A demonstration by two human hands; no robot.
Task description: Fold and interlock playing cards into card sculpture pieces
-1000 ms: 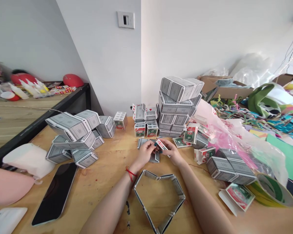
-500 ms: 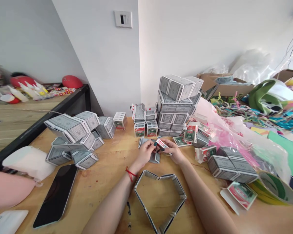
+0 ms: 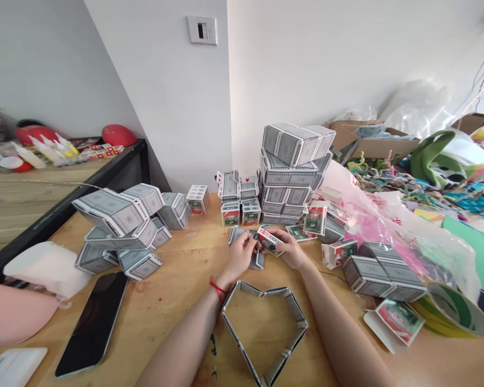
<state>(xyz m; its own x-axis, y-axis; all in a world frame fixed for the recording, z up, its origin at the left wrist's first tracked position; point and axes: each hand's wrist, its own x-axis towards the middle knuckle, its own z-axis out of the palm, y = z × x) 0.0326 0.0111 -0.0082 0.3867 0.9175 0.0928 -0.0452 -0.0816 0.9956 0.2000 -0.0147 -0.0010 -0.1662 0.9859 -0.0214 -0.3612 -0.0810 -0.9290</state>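
Observation:
Above the middle of the table, a red, white and green playing card box (image 3: 268, 241) is held between both hands. My left hand (image 3: 241, 252), with a red string on the wrist, is closed at the box's left end. Round its right side the fingers of my right hand (image 3: 292, 250) are wrapped. Grey-backed playing cards (image 3: 257, 262) lie under the hands, partly covered by them. Between my forearms a heart-shaped frame of folded cards (image 3: 295, 307) stands on the table.
Behind the hands rises a tall stack of grey card blocks (image 3: 287, 178). More card blocks (image 3: 116, 212) are piled at the left, near a black phone (image 3: 92, 322). To the right lie an opened card box (image 3: 399, 322), a yellow tape roll (image 3: 452, 312) and pink plastic wrap (image 3: 387, 209).
The card box in my hands has turned, so more of its red and green face shows. My right hand has shifted slightly with it.

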